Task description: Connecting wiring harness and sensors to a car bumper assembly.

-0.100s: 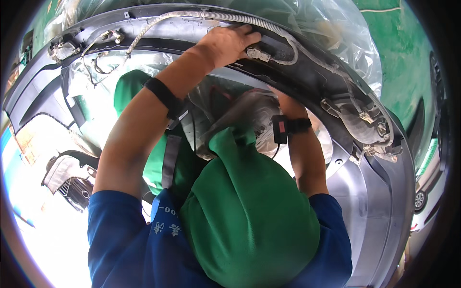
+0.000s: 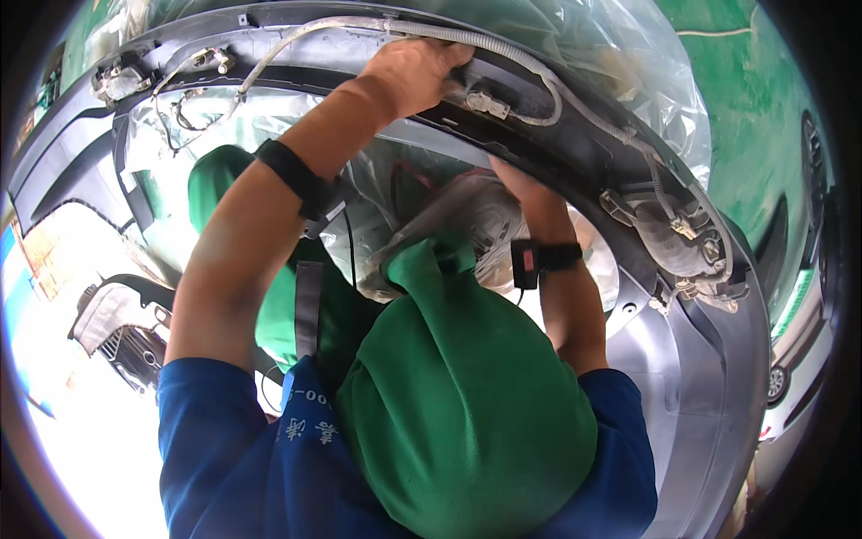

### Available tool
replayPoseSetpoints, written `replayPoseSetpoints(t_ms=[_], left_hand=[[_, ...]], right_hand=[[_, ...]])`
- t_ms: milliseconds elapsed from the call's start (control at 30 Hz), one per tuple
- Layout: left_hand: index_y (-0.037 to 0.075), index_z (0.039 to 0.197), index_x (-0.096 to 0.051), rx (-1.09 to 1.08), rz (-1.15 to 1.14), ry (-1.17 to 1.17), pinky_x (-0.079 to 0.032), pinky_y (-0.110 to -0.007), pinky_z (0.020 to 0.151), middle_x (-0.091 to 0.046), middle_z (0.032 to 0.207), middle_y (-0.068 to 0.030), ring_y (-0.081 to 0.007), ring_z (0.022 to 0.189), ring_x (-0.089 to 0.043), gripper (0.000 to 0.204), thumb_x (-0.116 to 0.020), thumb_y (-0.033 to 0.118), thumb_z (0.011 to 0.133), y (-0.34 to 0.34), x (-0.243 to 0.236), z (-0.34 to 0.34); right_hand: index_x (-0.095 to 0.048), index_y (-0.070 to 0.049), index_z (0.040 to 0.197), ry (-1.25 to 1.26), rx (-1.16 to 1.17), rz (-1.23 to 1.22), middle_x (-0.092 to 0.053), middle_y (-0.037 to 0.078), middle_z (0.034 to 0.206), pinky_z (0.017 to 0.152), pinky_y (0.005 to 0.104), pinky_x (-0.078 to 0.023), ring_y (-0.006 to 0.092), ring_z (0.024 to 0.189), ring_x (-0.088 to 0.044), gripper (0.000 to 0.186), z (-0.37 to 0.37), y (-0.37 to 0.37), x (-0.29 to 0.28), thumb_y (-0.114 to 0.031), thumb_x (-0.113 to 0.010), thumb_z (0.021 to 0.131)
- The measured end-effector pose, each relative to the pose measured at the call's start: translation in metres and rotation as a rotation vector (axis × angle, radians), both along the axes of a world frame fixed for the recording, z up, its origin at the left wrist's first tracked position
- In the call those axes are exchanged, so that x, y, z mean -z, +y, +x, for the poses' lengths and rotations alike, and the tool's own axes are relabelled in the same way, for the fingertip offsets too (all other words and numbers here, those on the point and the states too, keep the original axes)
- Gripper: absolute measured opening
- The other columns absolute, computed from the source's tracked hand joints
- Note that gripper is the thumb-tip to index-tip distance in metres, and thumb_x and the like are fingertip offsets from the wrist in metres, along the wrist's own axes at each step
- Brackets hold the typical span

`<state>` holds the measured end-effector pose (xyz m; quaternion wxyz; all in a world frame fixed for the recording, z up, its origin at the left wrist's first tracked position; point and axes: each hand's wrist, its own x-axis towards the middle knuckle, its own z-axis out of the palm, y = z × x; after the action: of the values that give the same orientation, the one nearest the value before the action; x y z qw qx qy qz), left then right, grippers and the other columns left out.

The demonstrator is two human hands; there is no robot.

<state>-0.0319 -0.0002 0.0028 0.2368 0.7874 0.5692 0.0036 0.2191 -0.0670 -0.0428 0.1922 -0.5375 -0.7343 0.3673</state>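
Dark grey, curved plastic bumper shell (image 2: pixel 691 395) is arched across the view, its hollow inner side turned to the person; far rim near the top, right end run down along the right side. Ribbed grey corrugated wiring conduit (image 2: pixel 467 36) is laid along the far rim and bent down toward the right end.

Left hand (image 2: pixel 409 74) is placed on the inner face by the middle of the far rim, just below the conduit. Its fingers are partly bent, tips pointed right; whether anything is gripped cannot be told. Small pale grey plastic connector (image 2: pixel 488 104) is seated just right of that hand, on a branch of the conduit.

Right hand (image 2: pixel 514 180) is put to the near edge of the bumper, right of its middle; fingers are mostly hidden by that edge, so their spread and any hold cannot be told. Black strap bands are worn on both wrists.

Rounded grey lamp-like unit (image 2: pixel 669 238) is mounted toward the right end, wired at its side. Another small lamp-like fitting (image 2: pixel 121 83) is set near the left end, a thin looped cable (image 2: pixel 166 126) beside it. Clear crinkled plastic sheeting (image 2: pixel 660 99) is spread beyond the far rim, over green floor (image 2: pixel 754 99).
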Motion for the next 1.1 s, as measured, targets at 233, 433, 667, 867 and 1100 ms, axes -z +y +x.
replayPoseSetpoints(t_ms=[233, 433, 667, 867, 1100], left_hand=[[0.002, 0.131, -0.056, 0.085, -0.311, 0.189, -0.045, -0.045, 0.105, -0.059, 0.133, -0.0197, -0.0379, 0.122, -0.058, 0.051, -0.065, 0.036, 0.094, -0.004, -0.089, -0.102], [0.004, 0.129, -0.058, -0.235, -0.547, 0.166, -0.055, -0.038, 0.082, -0.067, 0.121, -0.0168, -0.0240, 0.102, -0.068, 0.047, -0.060, 0.040, 0.100, -0.016, -0.179, -0.191], [0.005, 0.130, -0.059, -0.370, -0.619, 0.108, -0.054, -0.037, 0.087, -0.067, 0.119, -0.0122, -0.0203, 0.108, -0.066, 0.051, -0.053, 0.047, 0.103, -0.043, -0.215, -0.230], [0.007, 0.127, -0.062, -0.457, -0.655, 0.132, -0.054, -0.037, 0.081, -0.068, 0.111, -0.0099, -0.0186, 0.093, -0.066, 0.047, -0.051, 0.045, 0.103, -0.069, -0.210, -0.253], [0.008, 0.125, -0.061, -0.599, -0.651, 0.213, -0.050, -0.033, 0.077, -0.065, 0.115, -0.0071, -0.0175, 0.096, -0.062, 0.046, -0.053, 0.047, 0.103, -0.089, -0.227, -0.286]], right_hand=[[-0.068, -0.003, 0.110, 0.625, 0.295, -0.600, -0.072, 0.012, 0.103, 0.086, 0.0376, -0.054, 0.0263, 0.096, -0.069, 0.033, 0.046, -0.030, 0.002, -0.032, -0.063, 0.098], [-0.066, -0.004, 0.101, 0.358, 0.196, -0.795, -0.068, 0.006, 0.079, 0.064, 0.0323, -0.053, 0.0174, 0.069, -0.065, 0.024, 0.011, -0.018, -0.130, -0.028, -0.065, 0.097], [-0.065, -0.011, 0.106, -0.532, -0.352, 0.426, -0.069, 0.005, 0.090, 0.071, 0.0373, -0.058, 0.0236, 0.085, -0.067, 0.034, -0.025, 0.036, -0.121, -0.033, -0.077, 0.084], [-0.068, -0.015, 0.103, -0.603, -0.470, 0.493, -0.068, 0.003, 0.084, 0.067, 0.0373, -0.056, 0.0228, 0.084, -0.065, 0.035, -0.016, 0.055, -0.092, -0.039, -0.079, 0.080], [-0.066, -0.012, 0.104, -0.431, -0.494, 0.519, -0.067, 0.005, 0.084, 0.070, 0.0385, -0.055, 0.0264, 0.082, -0.064, 0.036, -0.017, 0.058, -0.088, -0.033, -0.081, 0.079]])
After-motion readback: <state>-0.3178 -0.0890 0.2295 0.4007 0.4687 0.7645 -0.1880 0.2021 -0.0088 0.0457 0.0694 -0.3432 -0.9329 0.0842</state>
